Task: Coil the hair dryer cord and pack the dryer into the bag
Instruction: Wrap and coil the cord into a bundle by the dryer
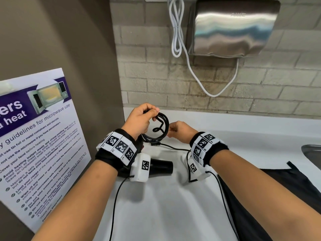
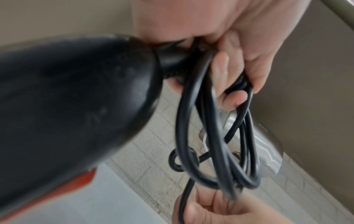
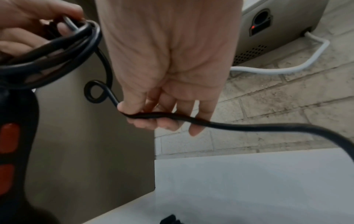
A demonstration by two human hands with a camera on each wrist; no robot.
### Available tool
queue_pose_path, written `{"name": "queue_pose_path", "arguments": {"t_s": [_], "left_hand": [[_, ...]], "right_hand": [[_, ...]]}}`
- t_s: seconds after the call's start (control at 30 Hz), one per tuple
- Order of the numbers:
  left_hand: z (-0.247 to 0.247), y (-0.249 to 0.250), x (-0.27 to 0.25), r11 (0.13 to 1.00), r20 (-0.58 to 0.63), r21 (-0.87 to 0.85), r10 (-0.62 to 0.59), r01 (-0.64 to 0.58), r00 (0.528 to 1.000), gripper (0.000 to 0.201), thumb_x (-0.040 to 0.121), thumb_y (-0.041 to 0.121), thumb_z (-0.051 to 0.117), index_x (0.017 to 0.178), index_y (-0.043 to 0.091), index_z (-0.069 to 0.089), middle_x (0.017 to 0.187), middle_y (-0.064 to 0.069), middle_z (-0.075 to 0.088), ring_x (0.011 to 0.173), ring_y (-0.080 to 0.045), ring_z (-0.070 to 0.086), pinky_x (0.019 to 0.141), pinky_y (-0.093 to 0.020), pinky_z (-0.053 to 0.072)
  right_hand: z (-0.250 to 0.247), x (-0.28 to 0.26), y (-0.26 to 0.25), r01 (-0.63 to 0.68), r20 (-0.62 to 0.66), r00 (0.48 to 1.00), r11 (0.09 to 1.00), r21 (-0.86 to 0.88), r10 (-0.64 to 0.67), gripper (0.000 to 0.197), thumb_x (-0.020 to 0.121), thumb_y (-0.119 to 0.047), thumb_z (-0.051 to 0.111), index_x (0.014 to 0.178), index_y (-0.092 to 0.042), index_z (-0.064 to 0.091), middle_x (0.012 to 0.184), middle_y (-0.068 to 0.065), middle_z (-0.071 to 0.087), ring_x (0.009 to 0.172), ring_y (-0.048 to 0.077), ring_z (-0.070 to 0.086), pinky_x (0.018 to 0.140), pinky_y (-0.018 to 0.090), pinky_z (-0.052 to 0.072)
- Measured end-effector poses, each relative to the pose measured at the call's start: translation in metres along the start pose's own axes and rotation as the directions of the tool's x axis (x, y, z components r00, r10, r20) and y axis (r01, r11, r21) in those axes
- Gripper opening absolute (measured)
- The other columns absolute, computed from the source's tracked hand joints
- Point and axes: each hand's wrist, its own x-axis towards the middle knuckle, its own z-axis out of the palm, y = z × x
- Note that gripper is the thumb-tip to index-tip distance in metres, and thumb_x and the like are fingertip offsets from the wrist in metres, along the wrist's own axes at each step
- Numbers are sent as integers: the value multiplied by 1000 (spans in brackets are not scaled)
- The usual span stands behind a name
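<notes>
My left hand (image 1: 149, 113) grips several loops of the black cord (image 1: 164, 126) at the butt of the hair dryer's handle. The black dryer (image 1: 161, 166), with red buttons (image 3: 9, 137), hangs below that wrist; its barrel points right, low over the counter. My right hand (image 1: 171, 131) pinches the loose run of cord (image 3: 249, 125) just right of the coil, beside a small kink loop (image 3: 94, 94). The cord trails down to the plug (image 3: 170, 219) on the counter. A black bag (image 1: 278, 197) lies flat at the right, under my right forearm.
The white counter (image 1: 173, 214) meets a brick wall carrying a steel hand dryer (image 1: 231, 26) and its white cable (image 1: 177, 32). A microwave poster (image 1: 34, 136) leans on the left wall. A sink rim (image 1: 312, 152) shows at the far right. Thin camera wires trail from both wrists.
</notes>
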Motion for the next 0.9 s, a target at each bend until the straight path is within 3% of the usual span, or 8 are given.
{"name": "queue_pose_path", "arguments": {"t_s": [0.23,0.3,0.37,0.47,0.53,0.6,0.7,0.9], "left_hand": [[-3,-1,-6,998,5,-63,23,-23,1000,20,96,10,45,76,14,50,65,-2,45,28,-3,20,33,-12,14],[-2,-2,-7,999,21,-30,31,-30,999,19,95,12,45,77,14,49,65,-1,45,29,-3,21,32,-13,16],[-2,-2,-6,999,22,-28,40,-39,999,18,95,12,46,77,14,48,65,-2,45,29,-2,21,31,-13,16],[-3,-3,-4,998,23,-31,50,-50,998,18,95,11,46,78,14,48,64,-3,46,28,-2,22,31,-11,16],[-3,-4,-2,998,34,-23,56,-56,998,17,95,10,46,78,15,49,60,-1,48,28,-1,22,30,-11,17],[-3,-4,-1,998,39,-2,65,-65,997,18,95,10,47,78,15,49,61,-2,48,27,-1,24,30,-11,19],[-4,-3,1,997,51,20,69,-70,996,17,94,10,47,78,15,49,66,-5,44,27,-1,25,30,-11,19],[-4,-2,1,999,105,45,13,-18,994,20,95,9,47,76,14,50,62,-2,44,28,-3,21,32,-12,15]], "right_hand": [[30,4,25,-131,-74,990,975,-180,120,15,92,-15,50,77,-15,52,84,9,55,76,22,50,69,26,37],[32,6,28,-155,-92,986,977,-146,142,6,94,-14,47,92,-12,53,84,9,52,76,23,49,70,27,38],[31,10,26,-123,-98,989,988,-96,113,28,93,-8,46,120,-14,51,85,11,54,78,23,51,74,26,39],[25,8,10,27,-85,996,993,115,-18,46,91,2,46,133,-17,44,106,12,60,96,23,54,92,26,42],[17,1,0,123,6,991,933,337,-133,47,91,5,47,133,-16,43,118,11,58,99,16,56,89,18,44],[10,-9,-11,119,119,975,898,424,-185,41,89,-3,52,128,-15,46,108,5,60,83,-4,59,71,5,43],[7,-14,-14,57,218,962,899,433,-166,30,91,-7,53,120,-3,54,98,0,58,69,-12,57,57,2,41],[4,-8,-4,104,17,992,886,451,-125,21,92,0,48,83,-16,58,107,14,64,85,2,61,81,19,45]]}}
